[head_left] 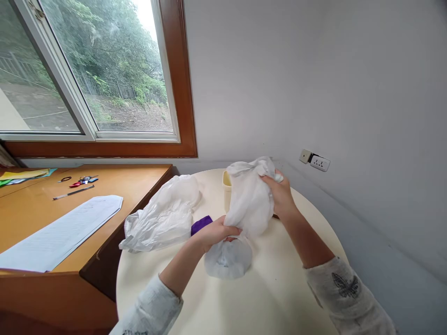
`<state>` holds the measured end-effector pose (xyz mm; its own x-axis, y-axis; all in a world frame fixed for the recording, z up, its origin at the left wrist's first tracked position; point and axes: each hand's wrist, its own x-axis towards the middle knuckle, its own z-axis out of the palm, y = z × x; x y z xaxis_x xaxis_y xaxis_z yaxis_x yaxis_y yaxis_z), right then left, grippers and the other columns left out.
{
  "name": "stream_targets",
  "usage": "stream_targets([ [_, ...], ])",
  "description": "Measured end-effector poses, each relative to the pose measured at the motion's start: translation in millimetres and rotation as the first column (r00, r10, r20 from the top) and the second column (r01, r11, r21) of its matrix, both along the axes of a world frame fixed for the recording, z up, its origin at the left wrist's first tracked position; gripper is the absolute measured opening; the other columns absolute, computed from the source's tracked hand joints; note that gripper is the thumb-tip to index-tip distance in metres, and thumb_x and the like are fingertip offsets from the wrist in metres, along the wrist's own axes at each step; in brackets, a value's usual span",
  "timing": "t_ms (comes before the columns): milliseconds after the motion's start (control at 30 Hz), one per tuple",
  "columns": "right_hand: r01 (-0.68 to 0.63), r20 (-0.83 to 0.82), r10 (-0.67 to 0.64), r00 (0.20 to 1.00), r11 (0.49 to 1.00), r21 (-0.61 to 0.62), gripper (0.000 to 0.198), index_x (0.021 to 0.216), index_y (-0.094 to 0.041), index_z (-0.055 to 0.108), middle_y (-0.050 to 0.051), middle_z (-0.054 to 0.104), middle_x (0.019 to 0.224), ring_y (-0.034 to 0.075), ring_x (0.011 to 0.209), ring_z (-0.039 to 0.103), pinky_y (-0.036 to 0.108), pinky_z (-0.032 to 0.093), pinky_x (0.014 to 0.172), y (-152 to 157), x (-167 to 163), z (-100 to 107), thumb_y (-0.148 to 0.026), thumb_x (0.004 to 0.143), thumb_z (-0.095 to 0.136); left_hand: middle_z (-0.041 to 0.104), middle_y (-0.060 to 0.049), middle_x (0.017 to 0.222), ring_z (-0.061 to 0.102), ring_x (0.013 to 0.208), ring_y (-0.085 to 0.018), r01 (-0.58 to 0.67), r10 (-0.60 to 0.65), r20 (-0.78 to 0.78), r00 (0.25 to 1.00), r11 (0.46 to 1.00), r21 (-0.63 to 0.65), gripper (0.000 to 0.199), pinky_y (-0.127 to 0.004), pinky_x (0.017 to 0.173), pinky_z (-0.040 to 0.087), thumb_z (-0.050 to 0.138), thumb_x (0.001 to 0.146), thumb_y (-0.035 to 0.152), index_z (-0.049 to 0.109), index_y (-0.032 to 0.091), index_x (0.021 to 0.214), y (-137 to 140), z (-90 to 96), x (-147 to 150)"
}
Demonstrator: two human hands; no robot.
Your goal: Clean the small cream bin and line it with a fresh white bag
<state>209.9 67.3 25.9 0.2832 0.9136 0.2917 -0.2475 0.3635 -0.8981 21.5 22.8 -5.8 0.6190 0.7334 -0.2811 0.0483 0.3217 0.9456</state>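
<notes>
My left hand (218, 233) is closed around the gathered middle of a white plastic bag (249, 200). Below that grip the bag bulges into a rounded bottom (228, 260), low over the table; what it holds inside cannot be made out. My right hand (279, 188) pinches the bag's upper end, higher and to the right. Behind the bag stands a cream plastic container (226, 188), partly hidden. Beside my left wrist lies a purple item (200, 224), possibly cloth. A second white plastic bag (165, 211) lies crumpled to the left.
The round cream table (258, 298) meets the wall at the back. At its left is a wooden desk (122, 179) with papers (66, 232), a pen (73, 192), keys (84, 181) and a black ring (64, 179). A wall socket (320, 163) sits at the right, a window (115, 70) at the left.
</notes>
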Motion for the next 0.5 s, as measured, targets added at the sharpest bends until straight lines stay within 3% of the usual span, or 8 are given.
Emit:
stream_targets([
  [133, -0.015, -0.013, 0.014, 1.0, 0.997, -0.073, 0.041, 0.096, -0.022, 0.058, 0.003, 0.061, 0.089, 0.017, 0.076, 0.058, 0.029, 0.046, 0.066, 2.6, 42.0, -3.4, -0.028, 0.058, 0.072, 0.032, 0.007, 0.044, 0.026, 0.044, -0.006, 0.062, -0.061, 0.041, 0.997, 0.998, -0.026, 0.01, -0.019, 0.042, 0.025, 0.058, 0.062, 0.016, 0.05, 0.016, 0.057, 4.2, 5.6, -10.0],
  [233, 0.121, 0.015, -0.12, 0.993, 0.988, -0.095, 0.049, 0.106, -0.025, 0.055, 0.001, 0.058, 0.092, 0.017, 0.089, 0.057, 0.03, 0.045, 0.075, 0.8, 66.3, -5.1, -0.027, 0.059, 0.071, 0.03, 0.007, 0.041, 0.027, 0.044, -0.007, 0.038, -0.037, 0.015, 0.999, 0.997, -0.072, 0.004, -0.02, 0.044, 0.026, 0.052, 0.059, 0.013, 0.051, 0.016, 0.057, 7.9, 7.1, -15.1],
  [300, 0.241, 0.045, -0.243, 0.969, 0.969, 0.05, 0.047, 0.111, -0.028, 0.052, 0.0, 0.057, 0.099, 0.017, 0.102, 0.054, 0.032, 0.042, 0.084, -8.2, 71.7, 0.7, -0.029, 0.065, 0.065, 0.03, 0.007, 0.04, 0.025, 0.043, -0.006, 0.009, -0.011, -0.024, 1.0, 0.996, -0.093, 0.005, -0.02, 0.044, 0.026, 0.049, 0.058, 0.012, 0.049, 0.016, 0.056, 10.4, 6.6, -17.0],
  [367, 0.253, 0.13, -0.299, 0.945, 0.924, 0.288, 0.045, 0.116, -0.031, 0.048, 0.001, 0.054, 0.111, 0.017, 0.114, 0.047, 0.035, 0.038, 0.092, -24.7, 64.9, 11.9, -0.033, 0.072, 0.059, 0.031, 0.007, 0.04, 0.023, 0.042, -0.006, -0.008, 0.002, -0.057, 0.998, 0.995, -0.1, 0.005, -0.019, 0.043, 0.026, 0.048, 0.058, 0.013, 0.048, 0.017, 0.055, 11.2, 6.9, -17.2],
  [433, 0.015, 0.43, -0.217, 0.876, 0.904, 0.426, 0.056, 0.124, -0.033, 0.042, 0.003, 0.048, 0.125, 0.021, 0.122, 0.041, 0.039, 0.035, 0.097, -45.5, 46.7, 23.7, -0.041, 0.072, 0.061, 0.031, 0.007, 0.041, 0.024, 0.041, -0.006, 0.027, -0.036, -0.108, 0.993, 0.996, -0.085, 0.006, -0.019, 0.043, 0.025, 0.047, 0.059, 0.014, 0.048, 0.016, 0.054, 9.5, 10.3, -15.1],
  [467, -0.161, 0.642, -0.136, 0.754, 0.91, 0.382, 0.068, 0.128, -0.032, 0.038, 0.004, 0.043, 0.132, 0.024, 0.125, 0.037, 0.042, 0.032, 0.1, -55.4, 34.7, 27.4, -0.044, 0.068, 0.066, 0.03, 0.007, 0.041, 0.024, 0.041, -0.006, 0.064, -0.074, -0.149, 0.986, 0.996, -0.069, 0.007, -0.02, 0.043, 0.025, 0.047, 0.059, 0.014, 0.048, 0.016, 0.053, 7.7, 13.2, -13.4],
  [500, -0.315, 0.828, -0.05, 0.558, 0.911, 0.267, 0.081, 0.133, -0.031, 0.033, 0.005, 0.04, 0.136, 0.027, 0.128, 0.033, 0.045, 0.027, 0.103, -63.6, 21.9, 28.8, -0.046, 0.063, 0.07, 0.03, 0.007, 0.041, 0.025, 0.041, -0.007, 0.106, -0.114, -0.194, 0.974, 0.993, -0.05, 0.008, -0.02, 0.043, 0.025, 0.047, 0.06, 0.015, 0.048, 0.016, 0.052, 5.4, 16.8, -11.4],
])
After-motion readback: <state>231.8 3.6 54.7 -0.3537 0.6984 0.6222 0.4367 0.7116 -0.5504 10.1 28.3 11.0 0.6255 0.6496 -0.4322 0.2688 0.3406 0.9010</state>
